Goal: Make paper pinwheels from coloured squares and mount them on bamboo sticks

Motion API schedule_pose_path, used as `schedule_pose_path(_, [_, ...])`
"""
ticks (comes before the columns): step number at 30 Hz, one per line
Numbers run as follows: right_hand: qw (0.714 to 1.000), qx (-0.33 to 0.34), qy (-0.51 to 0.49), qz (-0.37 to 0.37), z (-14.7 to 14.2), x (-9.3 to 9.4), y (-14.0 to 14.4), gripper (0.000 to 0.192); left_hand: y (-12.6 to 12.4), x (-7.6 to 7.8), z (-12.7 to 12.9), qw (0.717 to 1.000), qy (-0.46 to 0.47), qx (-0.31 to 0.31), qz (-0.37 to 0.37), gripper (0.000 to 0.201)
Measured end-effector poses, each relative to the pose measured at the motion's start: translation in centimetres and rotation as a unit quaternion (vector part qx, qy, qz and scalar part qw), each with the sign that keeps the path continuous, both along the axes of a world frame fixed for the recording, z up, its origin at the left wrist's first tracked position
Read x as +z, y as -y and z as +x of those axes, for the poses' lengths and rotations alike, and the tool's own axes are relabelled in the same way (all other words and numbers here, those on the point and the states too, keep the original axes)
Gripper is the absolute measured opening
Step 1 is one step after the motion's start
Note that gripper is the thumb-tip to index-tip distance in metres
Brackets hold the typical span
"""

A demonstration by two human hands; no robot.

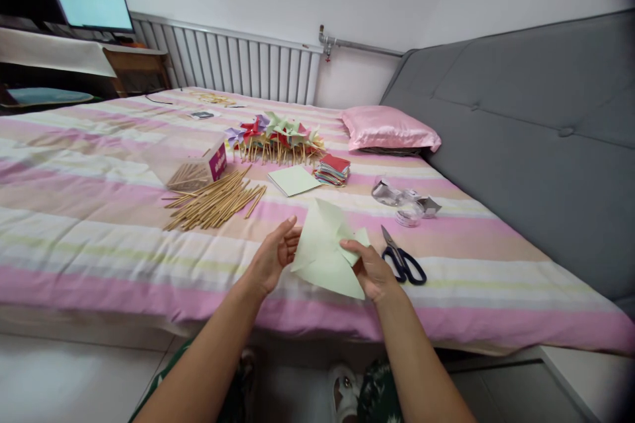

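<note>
Striped pink bedspread point(99, 225) fills most of the frame, grey sofa back point(520, 132) on the right, pink pillow point(389, 129) upper centre. Mid-frame sit finished pinwheels point(272, 135), loose wooden sticks point(213, 201) and black scissors point(404, 261) (just right of the hands). Bottom centre, the light green paper point(325, 254) is pinched by the right hand point(374, 271), while the left hand point(275, 254) touches its edge with loose fingers.

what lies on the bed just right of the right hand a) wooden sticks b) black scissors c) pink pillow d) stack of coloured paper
b: the black scissors lie on the striped bed just right of the right hand, which holds the green paper.
</note>
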State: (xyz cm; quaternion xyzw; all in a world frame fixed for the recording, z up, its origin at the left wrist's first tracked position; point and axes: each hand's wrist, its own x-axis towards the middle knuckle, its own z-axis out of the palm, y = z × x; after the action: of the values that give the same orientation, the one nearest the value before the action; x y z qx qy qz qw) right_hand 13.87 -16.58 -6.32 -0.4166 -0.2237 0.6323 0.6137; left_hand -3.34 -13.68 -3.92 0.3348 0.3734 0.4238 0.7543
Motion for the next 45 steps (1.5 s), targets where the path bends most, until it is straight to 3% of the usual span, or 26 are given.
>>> schedule_pose_path(5, [0.992, 0.119, 0.014, 0.031, 0.7, -0.1, 0.8, 0.029, 0.6, -0.2, -0.3, 0.99, -0.108, -0.072, 0.058, 0.038])
schedule_pose_path(7, [0.989, 0.138, 0.021, 0.042, 0.5, -0.2, 0.8, 0.029, 1.2, -0.6, 0.3, 0.986, -0.122, -0.076, 0.081, 0.038])
schedule_pose_path(13, [0.988, 0.136, 0.064, 0.022, 0.3, -0.5, 0.6, 0.033, 1.5, -1.2, 1.2, 0.988, -0.119, -0.063, 0.075, 0.04])
schedule_pose_path(23, [0.987, 0.105, 0.116, 0.042, -0.2, -0.4, 0.6, 0.032, 1.4, -1.4, 1.6, 0.993, -0.107, 0.018, 0.038, 0.031])
schedule_pose_path(26, [0.985, 0.061, 0.145, 0.066, -0.2, -0.5, 0.2, 0.033, 0.9, -1.6, 1.6, 0.992, -0.096, 0.074, 0.016, 0.036])
schedule_pose_path(28, [0.979, -0.015, 0.176, 0.103, 0.0, -0.6, -0.2, 0.036, 0.5, -1.8, 1.4, 0.988, -0.09, 0.129, 0.006, 0.039])
schedule_pose_path(31, [0.941, -0.164, 0.247, 0.162, 0.5, -0.7, -0.4, 0.034, -0.3, -1.8, 0.9, 0.977, -0.075, 0.2, 0.001, 0.044])
schedule_pose_path(33, [0.915, -0.203, 0.29, 0.196, 0.6, -0.6, -0.1, 0.024, -0.7, -1.7, 0.5, 0.97, -0.06, 0.235, -0.006, 0.045])
schedule_pose_path(34, [0.909, -0.186, 0.306, 0.211, 0.6, -0.6, 0.1, 0.019, -0.9, -1.6, 0.3, 0.967, -0.052, 0.249, -0.01, 0.045])
schedule_pose_path(36, [0.911, -0.089, 0.33, 0.231, 0.2, -0.4, 0.6, 0.016, -1.1, -1.4, 0.2, 0.963, -0.038, 0.265, -0.019, 0.045])
schedule_pose_path(40, [0.9, 0.12, 0.356, 0.222, -1.2, -0.3, 1.3, 0.033, -1.1, -1.1, 0.2, 0.965, -0.012, 0.261, -0.032, 0.045])
schedule_pose_path(42, [0.896, 0.148, 0.357, 0.217, -1.9, -0.6, 1.4, 0.036, -0.9, -1.0, 0.4, 0.968, -0.001, 0.251, -0.033, 0.045])
schedule_pose_path(45, [0.897, 0.136, 0.355, 0.225, -2.7, -1.3, 1.2, 0.033, -0.6, -1.1, 0.6, 0.972, 0.007, 0.234, -0.033, 0.043])
